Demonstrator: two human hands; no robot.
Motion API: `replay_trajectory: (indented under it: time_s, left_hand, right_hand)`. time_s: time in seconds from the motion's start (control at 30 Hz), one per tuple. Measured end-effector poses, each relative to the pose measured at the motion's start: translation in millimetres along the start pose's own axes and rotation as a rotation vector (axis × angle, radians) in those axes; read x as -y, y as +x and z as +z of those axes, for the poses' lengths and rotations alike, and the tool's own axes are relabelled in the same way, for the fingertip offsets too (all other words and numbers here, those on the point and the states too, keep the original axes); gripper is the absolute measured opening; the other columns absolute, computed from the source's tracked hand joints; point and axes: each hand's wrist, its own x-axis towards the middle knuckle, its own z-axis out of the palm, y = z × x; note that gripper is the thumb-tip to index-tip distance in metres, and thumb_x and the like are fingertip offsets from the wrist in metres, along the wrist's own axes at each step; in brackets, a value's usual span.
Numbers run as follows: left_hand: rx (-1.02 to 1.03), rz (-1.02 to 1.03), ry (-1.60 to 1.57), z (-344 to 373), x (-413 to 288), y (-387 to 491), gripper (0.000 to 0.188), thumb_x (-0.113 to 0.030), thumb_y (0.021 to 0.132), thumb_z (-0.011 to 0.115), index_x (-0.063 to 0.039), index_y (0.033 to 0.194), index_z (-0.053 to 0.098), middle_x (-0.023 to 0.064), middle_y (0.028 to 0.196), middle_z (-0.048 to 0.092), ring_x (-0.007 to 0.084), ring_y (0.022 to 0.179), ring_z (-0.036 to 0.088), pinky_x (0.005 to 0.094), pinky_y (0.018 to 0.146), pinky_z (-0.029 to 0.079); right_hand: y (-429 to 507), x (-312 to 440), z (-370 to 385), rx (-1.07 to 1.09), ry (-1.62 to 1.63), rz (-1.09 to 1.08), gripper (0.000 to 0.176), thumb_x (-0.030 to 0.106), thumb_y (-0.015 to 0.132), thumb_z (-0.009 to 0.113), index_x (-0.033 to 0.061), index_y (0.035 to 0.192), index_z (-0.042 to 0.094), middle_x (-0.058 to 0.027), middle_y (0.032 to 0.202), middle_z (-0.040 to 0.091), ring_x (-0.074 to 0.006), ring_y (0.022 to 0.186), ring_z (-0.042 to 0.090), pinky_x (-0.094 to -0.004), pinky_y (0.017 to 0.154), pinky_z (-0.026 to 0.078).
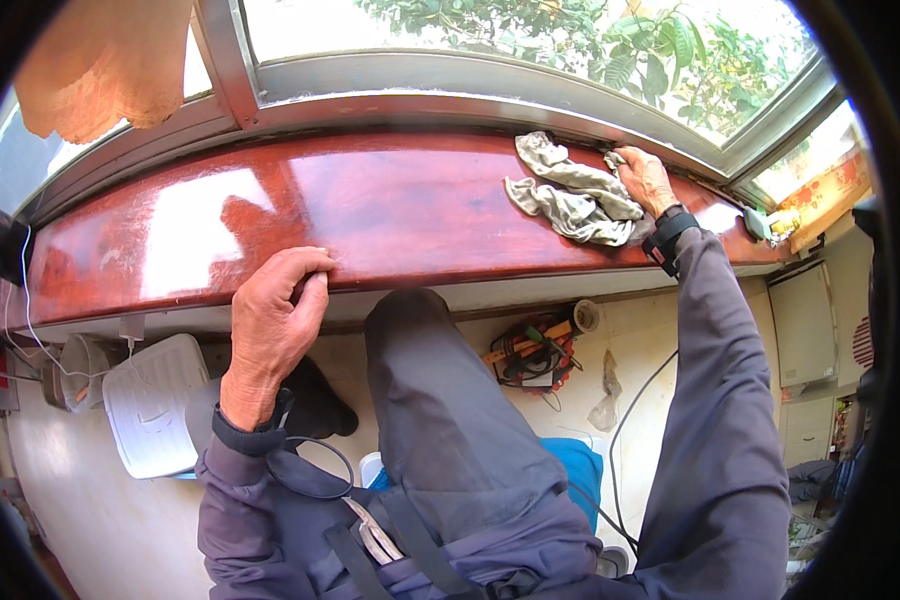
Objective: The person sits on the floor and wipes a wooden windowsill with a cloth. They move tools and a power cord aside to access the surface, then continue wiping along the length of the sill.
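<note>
A reddish-brown glossy wooden windowsill [412,202] runs across in front of me below the window. At its right part lies a crumpled grey-white cloth [581,187], spread in loose folds. My right hand [643,178] grips the far right end of this cloth, close to the window frame. At the sill's front edge, left of centre, is my left hand [281,304]. Its fingers are curled, with the thumb close to the index finger, and nothing is seen in it. The palm side of each hand is partly hidden.
A metal-framed window [457,71] borders the sill's back, with an orange curtain [105,67] at left. A small dark object [757,223] sits at the right end. A white cable [34,322] hangs at left. Below are a white lidded bin [154,409] and a tool basket [536,356].
</note>
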Motion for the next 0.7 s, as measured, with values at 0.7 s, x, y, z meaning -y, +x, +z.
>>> replay_trajectory:
  time_s: [0.7]
  left_hand:
    - [-0.05,-0.017,0.02,5,1,3,0.014,0.0,0.093,0.067,-0.002,0.105,0.074,0.0078,0.107,0.076,0.014,0.085,0.068,0.0261,0.079,0.054]
  right_hand:
    - [-28,-67,-16,0.055,-0.33,0.279,0.032,0.017,0.088,0.055,0.0035,0.108,0.076,-0.0288,0.105,0.073,-0.0461,0.103,0.071,-0.0531,0.09,0.057]
